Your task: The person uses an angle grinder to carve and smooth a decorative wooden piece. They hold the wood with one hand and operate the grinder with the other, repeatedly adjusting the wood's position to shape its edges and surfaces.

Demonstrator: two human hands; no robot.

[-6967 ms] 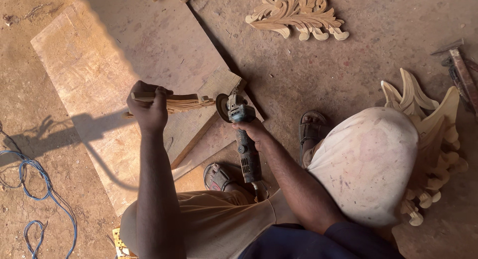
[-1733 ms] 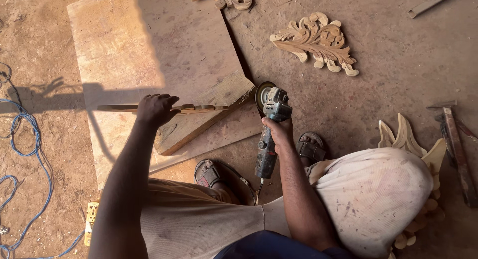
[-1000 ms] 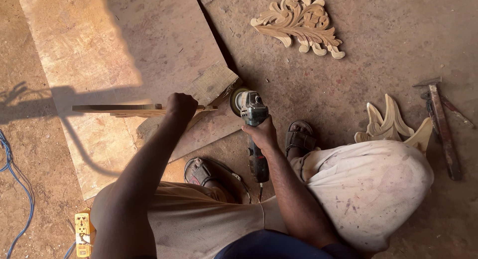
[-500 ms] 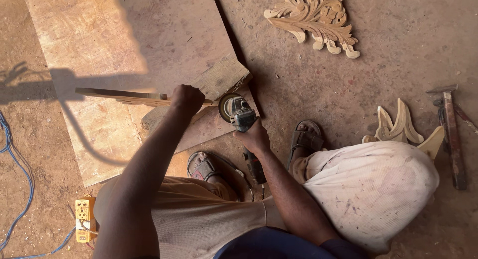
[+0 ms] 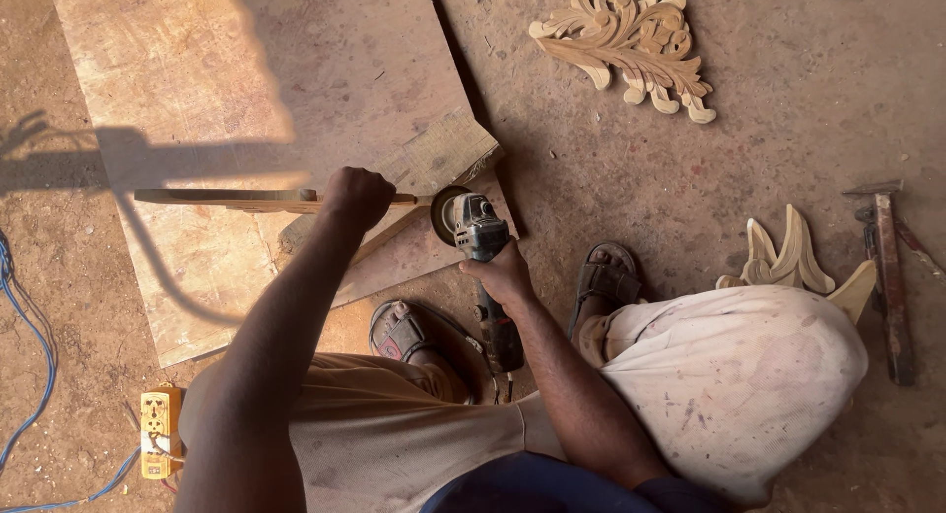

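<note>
Centre frame, left hand (image 5: 357, 196) is gripping the wooden strip (image 5: 222, 198), right hand (image 5: 503, 273) clenching the angle grinder (image 5: 480, 252); best keeping the disc light against the strip's end.

left hand (image 5: 357, 197) grips a wooden strip (image 5: 222, 198); right hand (image 5: 503, 274) holds an angle grinder (image 5: 480, 239) at its end.

Hard sunlight brightens the left, casting a sharp dark shadow across the plywood board (image 5: 246, 129); focus crisp throughout

pale tan carved scrollwork panel (image 5: 631, 40), grey-and-black angle grinder (image 5: 478, 239), yellow power strip (image 5: 160, 432), blue cable (image 5: 30, 375), cream paint-flecked trousers (image 5: 749, 375), brown sandals (image 5: 603, 276), reddish-brown dusty floor (image 5: 769, 158)
</note>
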